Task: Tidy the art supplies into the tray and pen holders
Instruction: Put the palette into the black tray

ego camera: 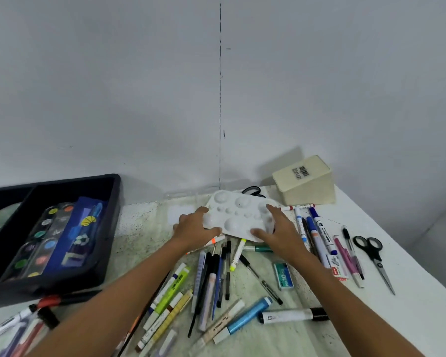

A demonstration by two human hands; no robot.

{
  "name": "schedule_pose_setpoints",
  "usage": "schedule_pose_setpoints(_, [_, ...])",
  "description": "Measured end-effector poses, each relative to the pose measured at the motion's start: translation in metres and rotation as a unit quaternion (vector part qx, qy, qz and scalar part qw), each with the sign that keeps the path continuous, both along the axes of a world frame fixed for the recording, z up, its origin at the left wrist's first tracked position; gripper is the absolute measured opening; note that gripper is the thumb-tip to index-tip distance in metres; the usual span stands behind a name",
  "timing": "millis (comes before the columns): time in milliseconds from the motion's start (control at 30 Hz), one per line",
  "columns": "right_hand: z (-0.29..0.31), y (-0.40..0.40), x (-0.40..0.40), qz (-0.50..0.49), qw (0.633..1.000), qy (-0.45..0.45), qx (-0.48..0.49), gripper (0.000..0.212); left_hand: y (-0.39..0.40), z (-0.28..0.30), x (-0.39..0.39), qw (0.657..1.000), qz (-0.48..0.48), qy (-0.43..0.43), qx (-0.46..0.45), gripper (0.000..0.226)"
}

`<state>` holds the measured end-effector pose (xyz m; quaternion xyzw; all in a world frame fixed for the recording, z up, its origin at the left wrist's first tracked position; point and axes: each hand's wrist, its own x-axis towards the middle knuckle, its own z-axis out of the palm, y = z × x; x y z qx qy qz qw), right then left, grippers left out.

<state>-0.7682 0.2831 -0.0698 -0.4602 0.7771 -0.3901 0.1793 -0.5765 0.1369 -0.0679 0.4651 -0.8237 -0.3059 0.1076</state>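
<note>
A white paint palette (238, 215) with round wells lies at the back middle of the table. My left hand (195, 228) grips its left edge, thumb on top. My right hand (278, 228) holds its right side, thumb on the near rim. A dark tray (112, 202) at the left holds a watercolour set (40, 238) and a blue case (81, 233). A cream pen holder (307, 182) lies on its side at the back right. Several pens and markers (211, 282) are scattered on the table below my hands.
Black-handled scissors (373, 256) lie at the right, a second pair (252, 190) behind the palette. A staples box (283, 275) and an eraser (336, 269) sit among markers. More markers (23, 323) lie at the near left. The wall stands close behind.
</note>
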Motion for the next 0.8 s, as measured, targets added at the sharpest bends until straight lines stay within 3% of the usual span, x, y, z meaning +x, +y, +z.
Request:
schedule_pose_setpoints(100, [0.0,-0.003,0.004,-0.078,0.992,-0.052,-0.089,0.064,-0.003,-0.001,0.003,0.999,0.011,0.022,0.022,0.067])
schedule_pose_setpoints(333, [0.018,-0.01,0.01,-0.162,0.919,-0.292,-0.209,0.079,0.0,0.003,0.008,0.997,0.021,0.059,0.043,0.068])
schedule_pose_setpoints(433, [0.034,-0.014,0.021,-0.148,0.887,-0.346,-0.268,0.072,0.007,0.02,0.005,0.991,0.027,0.13,0.012,0.073])
schedule_pose_setpoints(500, [0.047,-0.017,0.034,-0.109,0.878,-0.339,-0.321,0.067,0.014,0.041,0.003,0.975,0.045,0.21,0.064,0.081])
schedule_pose_setpoints(567, [0.06,-0.021,0.05,-0.046,0.876,-0.313,-0.364,0.064,0.019,0.063,0.004,0.935,0.068,0.301,0.174,0.085])
schedule_pose_setpoints(667, [0.074,-0.026,0.074,0.054,0.884,-0.263,-0.383,0.066,0.02,0.09,0.014,0.825,0.107,0.438,0.341,0.083])
schedule_pose_setpoints(800, [0.077,-0.032,0.098,0.169,0.897,-0.191,-0.36,0.076,0.009,0.106,0.045,0.713,0.11,0.528,0.448,0.067])
